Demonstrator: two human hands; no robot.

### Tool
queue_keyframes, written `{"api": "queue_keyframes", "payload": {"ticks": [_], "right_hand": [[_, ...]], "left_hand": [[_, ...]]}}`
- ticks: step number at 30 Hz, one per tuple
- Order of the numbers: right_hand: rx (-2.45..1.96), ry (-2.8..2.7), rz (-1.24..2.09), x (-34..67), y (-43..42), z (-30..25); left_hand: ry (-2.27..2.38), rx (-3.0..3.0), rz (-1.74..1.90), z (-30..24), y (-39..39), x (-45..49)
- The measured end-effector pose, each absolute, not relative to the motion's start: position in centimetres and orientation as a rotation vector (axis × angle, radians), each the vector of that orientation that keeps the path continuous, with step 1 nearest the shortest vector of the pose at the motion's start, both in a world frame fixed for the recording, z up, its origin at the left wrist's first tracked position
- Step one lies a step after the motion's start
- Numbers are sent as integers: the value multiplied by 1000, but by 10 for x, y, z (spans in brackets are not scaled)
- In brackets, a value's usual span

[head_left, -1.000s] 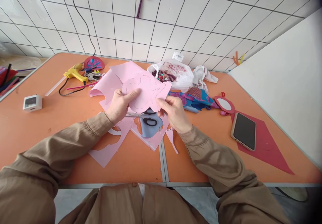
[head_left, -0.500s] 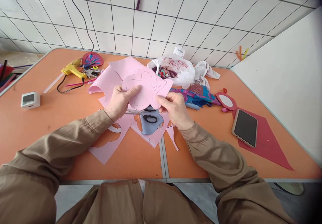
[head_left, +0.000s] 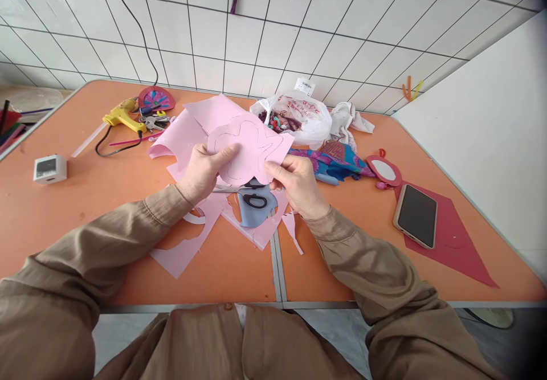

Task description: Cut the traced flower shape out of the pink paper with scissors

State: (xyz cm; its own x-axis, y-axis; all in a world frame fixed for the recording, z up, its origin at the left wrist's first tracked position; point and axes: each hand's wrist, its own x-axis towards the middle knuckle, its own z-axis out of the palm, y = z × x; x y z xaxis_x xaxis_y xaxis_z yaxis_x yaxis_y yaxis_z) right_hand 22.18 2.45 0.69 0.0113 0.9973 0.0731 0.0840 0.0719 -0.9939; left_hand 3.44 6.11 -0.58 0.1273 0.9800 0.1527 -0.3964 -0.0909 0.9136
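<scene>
Both my hands hold up a pink foam sheet [head_left: 250,146] with a curvy outline drawn on it, above the orange table [head_left: 106,197]. My left hand [head_left: 203,172] pinches its lower left edge, thumb on top. My right hand [head_left: 297,183] pinches its lower right edge. Under the sheet lie black-handled scissors [head_left: 250,195] on a grey-blue piece and pink offcuts [head_left: 183,249]. More pink sheets [head_left: 188,132] lie behind.
A yellow glue gun [head_left: 122,118] with keys, a red fan-shaped piece [head_left: 156,99] and a small white box [head_left: 50,168] sit at the left. At the right are a plastic bag [head_left: 299,119], colourful cloth [head_left: 337,160], a red mirror [head_left: 382,170], and a phone [head_left: 415,215] on red paper.
The view has shifted slightly; my hands still hold the pink sheet in the same grip, raised a little.
</scene>
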Motion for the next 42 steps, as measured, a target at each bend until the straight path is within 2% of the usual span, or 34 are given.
{"api": "queue_keyframes", "payload": {"ticks": [42], "right_hand": [[-1218,-1303,1141,224,25,5]], "left_hand": [[801,1065,1350,-6,60,36]]}}
